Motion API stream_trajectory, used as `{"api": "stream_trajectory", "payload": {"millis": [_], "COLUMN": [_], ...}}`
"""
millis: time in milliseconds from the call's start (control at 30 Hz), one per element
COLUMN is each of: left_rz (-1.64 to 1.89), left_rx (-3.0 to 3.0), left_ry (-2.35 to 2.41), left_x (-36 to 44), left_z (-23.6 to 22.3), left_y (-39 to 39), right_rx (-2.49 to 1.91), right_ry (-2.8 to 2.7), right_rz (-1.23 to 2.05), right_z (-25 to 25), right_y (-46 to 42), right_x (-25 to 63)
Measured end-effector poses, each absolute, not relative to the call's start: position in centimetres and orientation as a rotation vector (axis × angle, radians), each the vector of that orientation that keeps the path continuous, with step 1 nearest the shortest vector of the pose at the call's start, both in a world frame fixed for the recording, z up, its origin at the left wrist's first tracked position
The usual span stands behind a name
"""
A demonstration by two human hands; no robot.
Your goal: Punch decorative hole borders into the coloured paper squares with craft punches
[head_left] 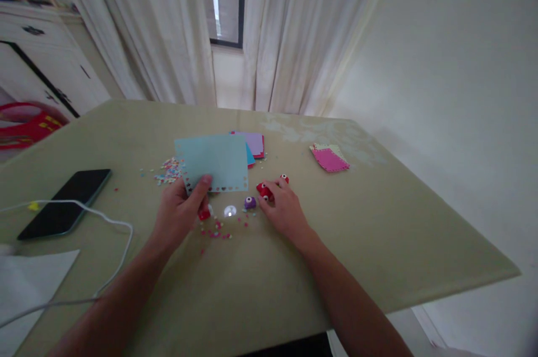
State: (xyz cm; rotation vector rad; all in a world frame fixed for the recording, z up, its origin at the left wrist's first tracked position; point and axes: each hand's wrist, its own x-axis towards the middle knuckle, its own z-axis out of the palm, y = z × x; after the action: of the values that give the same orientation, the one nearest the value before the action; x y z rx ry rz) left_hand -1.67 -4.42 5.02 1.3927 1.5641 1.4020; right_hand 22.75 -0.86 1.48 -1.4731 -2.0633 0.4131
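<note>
My left hand pinches a light blue sheet of paper under the thumb, raised above the table. Small punched holes run along the sheet's lower edge and left side. Just below that thumb is a red craft punch; whether the hand also grips it I cannot tell. My right hand has its fingers closed round a red craft punch with an eye-like white spot. Another red punch shows beyond its fingertips. Between the hands sit a purple punch and a clear, shiny round piece.
Punched paper bits lie in front, with a bigger confetti pile at left. Stacked colored paper is behind, pink punched sheets farther right. A phone, a white cable and white paper occupy the left.
</note>
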Motion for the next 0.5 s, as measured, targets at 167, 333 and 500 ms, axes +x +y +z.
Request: {"api": "stream_trajectory", "payload": {"millis": [167, 333, 500], "left_rz": [1.552, 1.643, 1.673], "left_rx": [1.279, 1.250, 1.269], "left_ry": [1.611, 1.634, 1.681], "left_x": [-2.0, -2.5, -2.8], "left_z": [6.0, 6.1, 5.9], "left_y": [-4.4, -4.2, -4.0], "right_rx": [-1.603, -1.405, -0.874], "right_ry": [-2.069, -2.202, -2.575], "right_rz": [0.316, 0.047, 0.066], "right_z": [1.6, 1.6, 0.6], "right_y": [-0.6, -1.8, -4.4], "right_x": [23.2, 21.1, 16.0]}}
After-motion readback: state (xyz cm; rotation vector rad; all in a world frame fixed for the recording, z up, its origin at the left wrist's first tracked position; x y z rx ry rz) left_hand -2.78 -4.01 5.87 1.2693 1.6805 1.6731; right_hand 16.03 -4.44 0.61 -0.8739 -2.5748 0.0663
